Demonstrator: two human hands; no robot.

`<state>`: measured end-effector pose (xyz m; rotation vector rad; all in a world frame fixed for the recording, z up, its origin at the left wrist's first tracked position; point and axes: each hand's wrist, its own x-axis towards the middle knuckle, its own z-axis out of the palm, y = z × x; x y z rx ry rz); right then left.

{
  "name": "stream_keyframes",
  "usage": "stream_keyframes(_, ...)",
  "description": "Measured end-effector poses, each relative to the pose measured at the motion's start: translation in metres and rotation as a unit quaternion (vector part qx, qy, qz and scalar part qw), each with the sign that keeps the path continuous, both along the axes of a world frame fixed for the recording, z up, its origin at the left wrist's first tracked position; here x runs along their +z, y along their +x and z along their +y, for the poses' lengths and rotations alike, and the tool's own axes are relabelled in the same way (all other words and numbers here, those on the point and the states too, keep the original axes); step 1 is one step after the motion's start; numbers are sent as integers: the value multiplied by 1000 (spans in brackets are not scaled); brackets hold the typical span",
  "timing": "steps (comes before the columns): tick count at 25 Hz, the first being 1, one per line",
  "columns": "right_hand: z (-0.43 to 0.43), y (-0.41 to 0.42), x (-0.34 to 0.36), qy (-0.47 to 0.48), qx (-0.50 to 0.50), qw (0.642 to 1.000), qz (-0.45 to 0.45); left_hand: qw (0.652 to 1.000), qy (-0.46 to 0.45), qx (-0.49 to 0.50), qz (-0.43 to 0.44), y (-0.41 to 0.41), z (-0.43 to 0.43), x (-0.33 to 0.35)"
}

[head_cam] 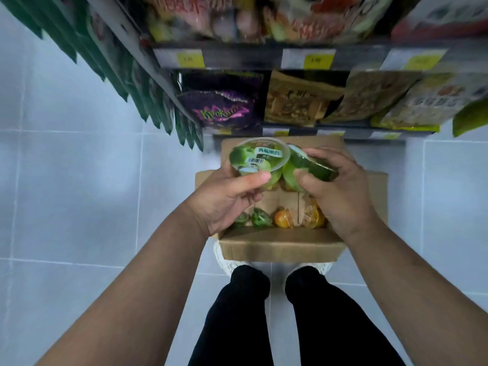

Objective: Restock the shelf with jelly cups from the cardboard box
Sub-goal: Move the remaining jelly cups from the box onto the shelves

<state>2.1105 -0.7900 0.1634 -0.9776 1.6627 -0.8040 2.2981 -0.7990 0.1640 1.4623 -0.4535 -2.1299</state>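
Hovering over the cardboard box (280,247), both hands full.
Left hand (227,199) grips the lid-up jelly cup (260,155) at eleven o'clock; right hand (340,191) grips the tilted jelly cup (307,165) at one.

You have a single view, from the wide-angle camera worn on your head. It looks almost straight down, tilted slightly forward. Your legs (237,313) and white shoes (221,257) fill the bottom centre and your forearms run up from the lower corners. Your left hand (227,196) and right hand (340,191) meet just above mid-frame, over the open cardboard box (280,247) on the tiled floor (66,180). The camera sits close enough that the label print on the jelly cup (264,154) in your left hand shows clearly. The shelf (264,58) fronts lean in across the top, bowed by the lens and blurred toward the edge.
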Motion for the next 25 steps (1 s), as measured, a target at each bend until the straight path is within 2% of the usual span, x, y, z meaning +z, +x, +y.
stream_keyframes(2, -16, 0, 61, -50, 20, 998, 14, 996, -79, -30, -24, 1, -12, 55)
stream_keyframes(6, -37, 4, 203, -170, 40, 983, 55, 969, -217, -4, -118, 2, -34, 206)
stream_keyframes(11, -59, 6, 355, -319, 37, 944, 79, 923, -359, 63, -125, -5, -53, 362)
stream_keyframes(14, -64, 4, 434, -393, 25, 914, 92, 895, -420, 70, -135, -9, -57, 443)
stream_keyframes(20, -64, -3, 548, -495, 15, 864, 88, 833, -524, 79, -158, -12, -57, 561)
stream_keyframes(25, -65, -14, 612, -539, 11, 836, 103, 788, -579, 90, -189, -21, -60, 623)
